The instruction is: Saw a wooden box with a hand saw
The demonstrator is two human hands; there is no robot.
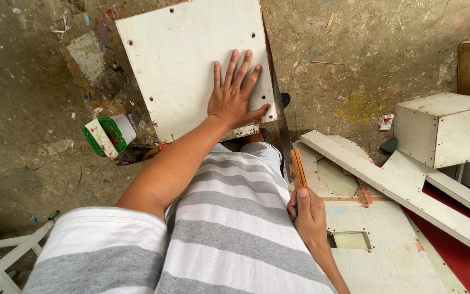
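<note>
Nearest to us, a grey-and-white striped shirt (229,228) fills the lower middle of the view and hides most of our body and legs. At lower right, our right hand (307,216) is closed in a fist around the orange handle (298,169) of one hand saw; the fingers wrap the grip, so most of it is hidden. The saw's thin dark blade (278,109) runs up and away from us, lying along the right edge of the white board (180,60). We cannot make out its teeth, and its tip is lost near the board's top corner.

Farther out, our left hand (235,95) lies flat on that board, fingers spread and palm pressed down, near its right edge. The board's top edge is cut off by the frame.

To the right lie several flat white offcuts (376,218), overlapping so we cannot count them surely, and one white box (441,128). To the left, one green container (107,137) sits on the dirt floor (23,109). A white frame (1,256) is clipped at bottom left.
</note>
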